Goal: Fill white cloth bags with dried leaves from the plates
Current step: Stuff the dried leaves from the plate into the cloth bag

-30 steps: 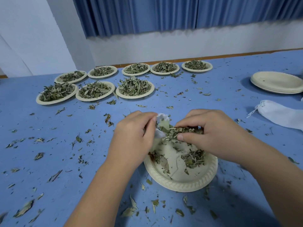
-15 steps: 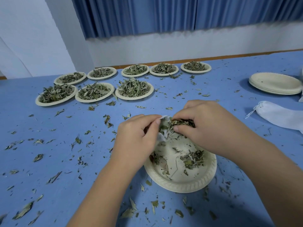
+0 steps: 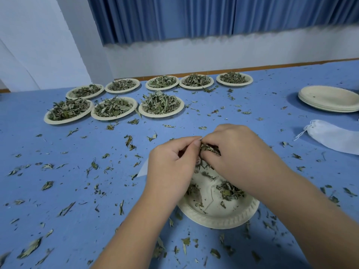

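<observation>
Both hands meet right above the near plate [image 3: 219, 218], which sits at the front of the blue worktop [image 3: 58, 144]. The left hand [image 3: 171, 166] has its fingers curled in, pinching the top of a white cloth bag [image 3: 142, 169]. Most of that bag is tucked under the hand, with only a pale corner poking out on the left side of the wrist. The right hand [image 3: 239, 152] is closed around a clump of dried leaves [image 3: 209, 148] and presses it in right against the left thumb and forefinger. Whether the clump is actually inside the bag's mouth is hard to tell, since the fingers cover it.

The near plate is mostly bare, with just a small heap of leftover leaves [image 3: 231, 191] and a few crumbs on it. Loose leaf bits [image 3: 128, 141] are scattered pretty much all over the worktop.

At the far side there are eight full plates [image 3: 161, 114] in two rows — five at the back, three in front. Off to the right sits a stack of empty plates [image 3: 330, 105], and nearer than that a second bag [image 3: 334, 136] lies flat, its drawstring trailing to the left. A blue curtain [image 3: 174, 16] hangs behind it all.
</observation>
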Demonstrator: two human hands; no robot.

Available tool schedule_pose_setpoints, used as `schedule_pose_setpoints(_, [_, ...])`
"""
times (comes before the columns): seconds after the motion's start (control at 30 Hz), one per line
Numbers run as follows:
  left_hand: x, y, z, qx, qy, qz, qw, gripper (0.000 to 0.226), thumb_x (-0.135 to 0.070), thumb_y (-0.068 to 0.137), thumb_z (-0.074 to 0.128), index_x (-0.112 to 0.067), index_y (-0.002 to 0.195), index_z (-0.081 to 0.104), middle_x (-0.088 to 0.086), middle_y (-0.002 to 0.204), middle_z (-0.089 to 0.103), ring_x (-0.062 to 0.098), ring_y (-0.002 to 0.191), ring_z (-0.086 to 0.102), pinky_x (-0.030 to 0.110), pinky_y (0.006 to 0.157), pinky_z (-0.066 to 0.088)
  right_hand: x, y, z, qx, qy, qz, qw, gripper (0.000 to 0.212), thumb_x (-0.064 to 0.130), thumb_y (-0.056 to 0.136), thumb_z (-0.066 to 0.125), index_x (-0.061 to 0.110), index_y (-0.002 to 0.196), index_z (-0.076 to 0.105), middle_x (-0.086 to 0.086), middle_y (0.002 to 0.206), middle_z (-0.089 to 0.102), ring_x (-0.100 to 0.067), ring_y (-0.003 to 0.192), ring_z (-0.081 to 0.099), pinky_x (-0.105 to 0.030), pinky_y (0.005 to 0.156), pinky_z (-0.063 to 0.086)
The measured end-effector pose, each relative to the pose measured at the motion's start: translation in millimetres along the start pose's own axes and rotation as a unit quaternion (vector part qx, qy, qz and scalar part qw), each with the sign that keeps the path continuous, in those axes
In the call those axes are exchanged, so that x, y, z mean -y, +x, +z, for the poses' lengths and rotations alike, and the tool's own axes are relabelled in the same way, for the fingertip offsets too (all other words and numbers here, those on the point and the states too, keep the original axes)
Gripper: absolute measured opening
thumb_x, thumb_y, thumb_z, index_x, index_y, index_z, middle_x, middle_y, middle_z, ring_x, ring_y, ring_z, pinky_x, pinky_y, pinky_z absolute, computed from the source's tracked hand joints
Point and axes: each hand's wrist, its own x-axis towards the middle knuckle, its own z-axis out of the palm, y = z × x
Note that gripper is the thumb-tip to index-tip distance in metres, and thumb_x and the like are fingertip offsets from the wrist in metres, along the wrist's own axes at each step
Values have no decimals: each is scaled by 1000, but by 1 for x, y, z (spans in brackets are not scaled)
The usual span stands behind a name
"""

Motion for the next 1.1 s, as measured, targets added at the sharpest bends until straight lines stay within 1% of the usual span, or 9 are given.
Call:
schedule_pose_setpoints(0.13, [2,1,-1,-7,-35,-23,999,32,-18,93,62,-42,78,76,-8,70,73,9,66,67,32,67,58,2,-5,1,-73,56,10,996,20,37,87,61,24,101,56,10,84,56,-13,78,53,-29,65,42])
schedule_pose_setpoints(0.23, [3,0,0,3,-55,-33,998,26,-17,93,61,-33,83,78,-13,55,62,0,46,51,15,51,41,2,-7,3,-108,54,-6,993,13,29,84,67,20,91,62,7,73,57,-15,71,52,-31,61,42])
schedule_pose_setpoints(0.3, [4,0,0,11,-71,-41,997,26,-15,93,59,-28,83,79,-12,51,56,1,42,44,11,46,34,2,-7,4,-106,49,-16,993,8,24,84,66,17,85,66,3,71,61,-18,71,54,-35,64,45])
schedule_pose_setpoints(0.53, [3,0,2,2,-127,-61,990,22,-13,94,60,-21,86,79,-15,49,56,-2,41,46,9,46,36,-4,-7,7,-84,87,-37,992,11,17,84,66,19,86,76,0,76,64,-16,73,56,-34,71,45])
schedule_pose_setpoints(0.67, [3,1,0,-13,-148,-70,987,21,-11,94,60,-19,85,77,-14,43,49,0,38,43,10,42,35,-12,-8,6,-58,198,-18,978,21,27,84,70,29,105,74,9,90,61,-3,85,55,-17,78,41])
schedule_pose_setpoints(0.8, [4,2,0,-14,-126,-62,990,19,-15,94,60,-20,88,78,-17,41,48,-1,38,42,11,44,35,-15,-8,10,-80,220,-2,972,23,22,83,72,25,105,74,9,88,59,-2,85,52,-6,73,36])
schedule_pose_setpoints(0.93, [4,0,3,6,-125,-56,991,26,-13,94,59,-22,81,79,-17,47,55,-3,41,46,8,46,36,-11,-7,13,-133,197,10,971,12,16,77,76,22,86,71,7,79,63,-6,77,54,-16,70,42])
schedule_pose_setpoints(1.03, [4,-1,5,14,-117,-59,991,25,-14,93,60,-25,83,79,-13,60,65,-3,51,53,13,56,41,-11,-7,16,-129,144,-6,981,4,13,78,74,17,78,73,0,75,63,-16,72,58,-34,68,46])
schedule_pose_setpoints(1.1, [5,-1,6,9,-114,-64,991,21,-16,92,61,-25,85,79,-12,64,68,-2,55,56,15,58,42,-11,-7,17,-124,131,-23,983,5,11,78,73,16,76,75,-1,73,64,-18,70,59,-36,66,47])
